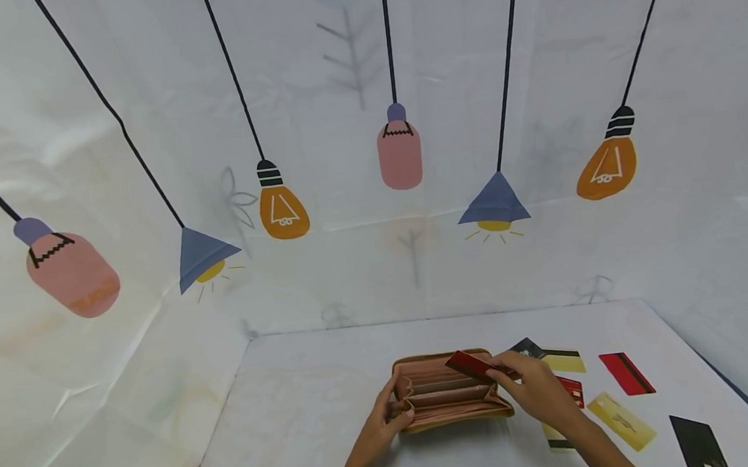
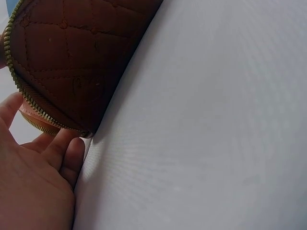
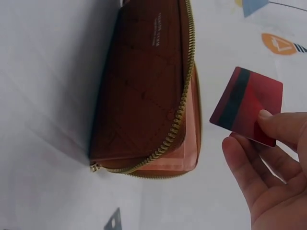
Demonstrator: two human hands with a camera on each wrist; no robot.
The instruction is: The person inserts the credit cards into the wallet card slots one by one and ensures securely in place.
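A brown quilted wallet point(image 1: 455, 417) with a gold zipper stands unzipped, its pink pleated compartments showing in the head view. My left hand point(image 1: 380, 428) grips its left end, thumb on the front edge; the left wrist view shows the fingers point(image 2: 57, 153) at the zipper corner of the wallet point(image 2: 72, 52). Above the wallet's right side, my right hand point(image 1: 535, 389) pinches a red card point(image 1: 469, 366). In the right wrist view, thumb and fingers hold that card point(image 3: 249, 103), dark stripe showing, apart from the wallet point(image 3: 139, 86).
Right of the wallet lie a yellow striped card point(image 1: 565, 361), a dark card point(image 1: 527, 347), a red striped card point(image 1: 627, 373), a gold card point(image 1: 621, 420) and a black card point(image 1: 698, 442). More cards are partly hidden by my right arm. A printed white sheet rises behind the table.
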